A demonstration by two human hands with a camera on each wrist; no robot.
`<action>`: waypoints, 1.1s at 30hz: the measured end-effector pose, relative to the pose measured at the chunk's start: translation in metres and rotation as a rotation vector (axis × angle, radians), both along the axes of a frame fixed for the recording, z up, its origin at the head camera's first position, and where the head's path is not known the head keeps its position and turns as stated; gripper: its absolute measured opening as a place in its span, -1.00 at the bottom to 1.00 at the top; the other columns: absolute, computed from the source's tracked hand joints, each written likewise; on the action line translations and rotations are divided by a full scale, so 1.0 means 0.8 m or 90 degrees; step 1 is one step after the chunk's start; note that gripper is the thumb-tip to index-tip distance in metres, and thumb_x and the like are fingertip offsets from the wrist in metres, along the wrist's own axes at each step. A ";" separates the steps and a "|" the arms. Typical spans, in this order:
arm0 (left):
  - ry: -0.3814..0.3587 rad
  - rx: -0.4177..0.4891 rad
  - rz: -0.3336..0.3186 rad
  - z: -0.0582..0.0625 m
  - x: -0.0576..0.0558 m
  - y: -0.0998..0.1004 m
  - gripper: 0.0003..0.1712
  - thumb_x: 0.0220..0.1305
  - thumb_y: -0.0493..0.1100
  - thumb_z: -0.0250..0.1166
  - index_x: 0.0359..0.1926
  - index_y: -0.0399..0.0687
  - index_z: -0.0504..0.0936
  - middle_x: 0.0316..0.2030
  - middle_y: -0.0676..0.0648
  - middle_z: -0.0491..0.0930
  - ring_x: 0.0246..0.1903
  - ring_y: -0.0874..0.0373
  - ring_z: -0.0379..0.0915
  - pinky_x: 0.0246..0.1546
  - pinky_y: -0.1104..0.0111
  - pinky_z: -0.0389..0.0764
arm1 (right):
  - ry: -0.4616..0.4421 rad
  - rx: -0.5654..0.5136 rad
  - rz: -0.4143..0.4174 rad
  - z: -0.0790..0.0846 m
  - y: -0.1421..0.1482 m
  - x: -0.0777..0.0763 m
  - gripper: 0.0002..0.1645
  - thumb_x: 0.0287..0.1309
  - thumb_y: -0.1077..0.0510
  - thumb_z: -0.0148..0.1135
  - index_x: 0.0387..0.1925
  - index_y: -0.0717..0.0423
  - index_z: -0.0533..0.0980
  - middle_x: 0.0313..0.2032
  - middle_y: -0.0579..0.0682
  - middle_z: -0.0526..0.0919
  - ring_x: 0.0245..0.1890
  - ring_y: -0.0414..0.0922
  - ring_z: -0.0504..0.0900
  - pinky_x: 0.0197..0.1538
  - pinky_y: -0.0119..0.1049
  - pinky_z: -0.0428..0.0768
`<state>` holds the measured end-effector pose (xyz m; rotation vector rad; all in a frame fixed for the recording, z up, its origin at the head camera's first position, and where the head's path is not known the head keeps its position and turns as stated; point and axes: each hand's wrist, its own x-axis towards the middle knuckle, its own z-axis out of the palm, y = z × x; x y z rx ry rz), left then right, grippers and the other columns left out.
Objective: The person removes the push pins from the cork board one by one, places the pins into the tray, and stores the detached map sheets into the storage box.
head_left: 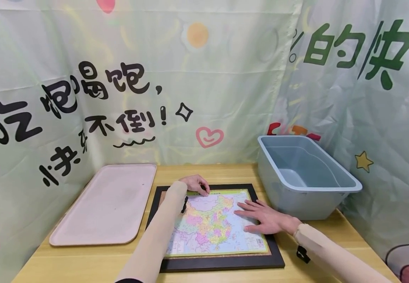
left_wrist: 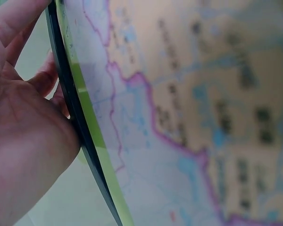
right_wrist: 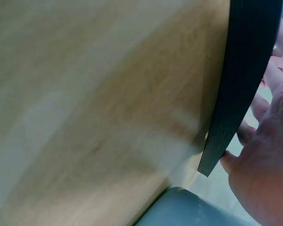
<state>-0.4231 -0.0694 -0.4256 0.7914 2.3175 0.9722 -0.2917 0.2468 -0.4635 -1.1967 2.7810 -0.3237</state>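
Observation:
A printed map of China [head_left: 208, 224] lies on a brown backing board [head_left: 232, 255] inside a black picture frame [head_left: 222, 264] on the table. At the map's top edge is my left hand [head_left: 194, 184], its thumb and index fingertip meeting there in a pinch. The left wrist view has this hand [left_wrist: 28, 117] beside the frame's dark edge [left_wrist: 80, 113], with the map blurred up close. My right hand [head_left: 266, 218] rests with fingers spread over the map's right side. From the right wrist, the hand [right_wrist: 264, 155] shows beyond the black frame side [right_wrist: 245, 80].
A pale pink tray [head_left: 105, 204] lies on the wooden table [head_left: 94, 261] to the left. The deep grey-blue plastic bin [head_left: 303, 202] stands close to the frame's right back corner. Printed curtains [head_left: 176, 86] close off the back and sides.

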 end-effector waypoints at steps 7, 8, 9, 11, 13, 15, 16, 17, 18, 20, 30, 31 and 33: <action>0.011 -0.020 0.010 0.001 0.000 0.000 -0.83 0.27 -0.30 0.32 -0.14 -0.29 0.69 -0.08 -0.10 0.64 -0.18 0.16 0.39 -0.15 0.35 0.40 | 0.004 -0.010 0.008 0.003 -0.001 -0.001 -0.32 0.40 -0.24 0.00 0.46 -0.19 0.24 0.49 0.10 0.16 0.47 0.27 0.07 0.33 0.40 0.00; 0.013 -0.021 0.012 0.001 0.001 0.000 -0.84 0.27 -0.30 0.32 -0.14 -0.28 0.69 -0.09 -0.09 0.64 -0.20 0.17 0.39 -0.16 0.35 0.40 | 0.003 -0.012 0.009 0.003 -0.001 -0.001 -0.32 0.40 -0.24 0.00 0.46 -0.19 0.24 0.49 0.10 0.16 0.47 0.26 0.06 0.34 0.40 0.00; 0.015 -0.022 0.012 0.001 0.001 0.000 -0.84 0.27 -0.29 0.32 -0.15 -0.28 0.69 -0.10 -0.09 0.64 -0.22 0.17 0.39 -0.17 0.36 0.40 | 0.001 -0.012 0.009 0.003 -0.001 0.000 -0.32 0.40 -0.24 -0.01 0.46 -0.20 0.23 0.49 0.09 0.16 0.48 0.26 0.06 0.34 0.40 0.00; 0.018 -0.024 0.010 0.000 0.001 0.000 -0.84 0.28 -0.30 0.32 -0.15 -0.29 0.69 -0.13 -0.11 0.65 -0.26 0.18 0.39 -0.19 0.37 0.40 | -0.002 -0.012 0.007 0.002 0.000 0.000 -0.32 0.40 -0.25 -0.01 0.46 -0.20 0.23 0.49 0.09 0.15 0.48 0.26 0.05 0.34 0.39 -0.01; 0.021 -0.025 0.007 -0.003 0.000 0.001 -0.83 0.28 -0.30 0.31 -0.14 -0.29 0.69 -0.14 -0.11 0.66 -0.29 0.19 0.40 -0.21 0.38 0.42 | -0.008 -0.011 0.003 0.002 0.001 0.001 -0.32 0.40 -0.26 -0.01 0.46 -0.22 0.23 0.50 0.08 0.15 0.48 0.25 0.04 0.35 0.38 -0.01; 0.024 -0.025 0.009 -0.008 -0.003 0.002 -0.85 0.28 -0.30 0.31 -0.15 -0.26 0.70 -0.18 -0.06 0.66 -0.31 0.21 0.40 -0.23 0.41 0.42 | -0.011 -0.012 0.001 0.002 0.002 0.001 -0.32 0.40 -0.25 -0.01 0.46 -0.22 0.23 0.49 0.08 0.15 0.48 0.25 0.05 0.35 0.38 -0.01; 0.024 -0.023 0.009 -0.012 -0.005 0.002 -0.87 0.28 -0.29 0.32 -0.17 -0.23 0.71 -0.20 -0.02 0.66 -0.33 0.23 0.41 -0.25 0.42 0.43 | -0.012 -0.015 0.002 0.001 0.002 0.001 -0.33 0.39 -0.25 -0.01 0.46 -0.22 0.24 0.49 0.08 0.15 0.48 0.25 0.05 0.35 0.38 -0.01; 0.023 -0.022 0.012 -0.015 -0.007 0.002 -0.88 0.28 -0.29 0.32 -0.18 -0.22 0.71 -0.21 0.00 0.66 -0.33 0.23 0.41 -0.25 0.43 0.43 | -0.013 -0.016 0.004 0.001 0.002 0.001 -0.33 0.40 -0.24 0.00 0.46 -0.21 0.24 0.49 0.08 0.16 0.48 0.26 0.05 0.35 0.38 -0.01; 0.020 -0.020 0.016 -0.018 -0.008 0.002 -0.89 0.28 -0.29 0.32 -0.19 -0.20 0.72 -0.21 0.01 0.66 -0.34 0.24 0.41 -0.26 0.44 0.44 | -0.014 -0.018 0.005 0.000 0.002 0.001 -0.33 0.40 -0.23 0.00 0.46 -0.21 0.24 0.49 0.09 0.16 0.48 0.26 0.05 0.35 0.38 -0.01; 0.009 -0.007 0.017 -0.018 -0.006 0.002 -0.88 0.27 -0.30 0.32 -0.19 -0.23 0.71 -0.21 -0.03 0.67 -0.35 0.23 0.40 -0.27 0.42 0.44 | -0.013 -0.021 0.005 -0.001 0.003 0.002 -0.33 0.40 -0.22 0.01 0.46 -0.21 0.24 0.49 0.09 0.16 0.48 0.26 0.05 0.35 0.39 -0.01; -0.026 0.025 0.023 -0.005 0.007 0.003 -0.83 0.28 -0.36 0.29 -0.15 -0.41 0.65 -0.15 -0.22 0.66 -0.37 0.14 0.36 -0.26 0.36 0.41 | 0.005 -0.034 0.011 -0.001 0.003 0.006 -0.34 0.39 -0.23 0.01 0.44 -0.20 0.27 0.47 0.13 0.21 0.45 0.31 0.10 0.31 0.41 0.03; -0.030 0.027 0.025 -0.005 0.008 0.003 -0.83 0.28 -0.36 0.29 -0.14 -0.41 0.65 -0.15 -0.23 0.66 -0.37 0.14 0.35 -0.26 0.36 0.41 | 0.007 -0.033 0.013 0.000 0.002 0.005 -0.34 0.39 -0.23 0.01 0.44 -0.20 0.27 0.46 0.13 0.21 0.44 0.31 0.10 0.31 0.41 0.03; -0.029 0.025 0.030 -0.003 0.008 0.003 -0.83 0.28 -0.36 0.28 -0.15 -0.41 0.65 -0.15 -0.23 0.66 -0.37 0.13 0.34 -0.26 0.35 0.40 | 0.006 -0.033 0.014 0.001 0.002 0.005 -0.34 0.40 -0.23 0.01 0.44 -0.20 0.27 0.46 0.13 0.21 0.44 0.31 0.11 0.30 0.42 0.04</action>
